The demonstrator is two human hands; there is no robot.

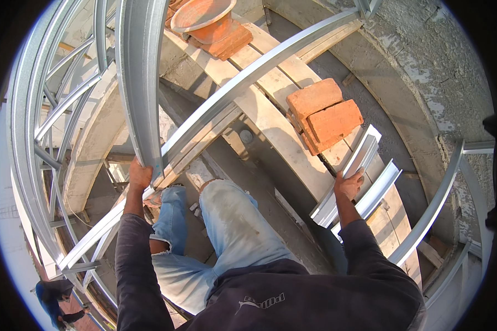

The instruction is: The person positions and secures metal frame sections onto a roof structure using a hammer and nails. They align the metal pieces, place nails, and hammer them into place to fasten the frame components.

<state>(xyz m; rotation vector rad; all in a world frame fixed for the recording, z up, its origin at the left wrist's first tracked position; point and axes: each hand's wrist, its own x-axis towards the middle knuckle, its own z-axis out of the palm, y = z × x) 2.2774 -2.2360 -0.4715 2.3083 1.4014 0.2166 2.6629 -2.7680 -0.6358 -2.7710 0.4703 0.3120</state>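
Note:
My left hand (141, 174) is closed round the lower edge of a wide galvanized steel channel (139, 77) that rises on the left. Near this hand, a long bar (243, 83) of the metal frame slants up to the right. On the right, my right hand (349, 185) grips a short steel channel (364, 151) lying on the planks, its fingers curled over the edge. Another short channel (378, 190) rests right beside it. A stack of orange bricks (327, 113) sits on the planks just beyond my right hand.
Wooden planks (270, 124) form a platform across the frame. A wide clay bowl (204, 19) stands on bricks at the far end. Beneath my legs there is a gap to a lower level. A curved concrete wall (419, 83) runs along the right. Another person (55, 302) is far below left.

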